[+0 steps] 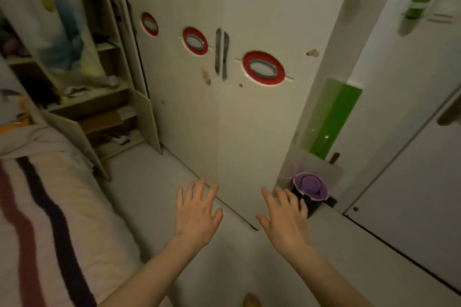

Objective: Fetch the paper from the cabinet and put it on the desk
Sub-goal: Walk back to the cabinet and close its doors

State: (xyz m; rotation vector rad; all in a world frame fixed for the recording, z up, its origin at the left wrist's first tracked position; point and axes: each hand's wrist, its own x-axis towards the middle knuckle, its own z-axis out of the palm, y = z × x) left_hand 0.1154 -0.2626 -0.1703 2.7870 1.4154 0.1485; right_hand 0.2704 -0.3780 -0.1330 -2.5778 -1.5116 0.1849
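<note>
A striped blanket (37, 219) covers the bed at far left, its dark wavy bands running lengthwise. Well right of the blanket sits a purple-lidded bin (310, 188) on the floor. Above the bin, a glossy green panel (329, 119) leans against the wall.

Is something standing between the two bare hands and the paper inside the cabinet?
Yes. The white cabinet's two closed doors with red oval trims face both empty hands, left hand and right hand. No paper is visible; the paired metal handles are untouched.
</note>
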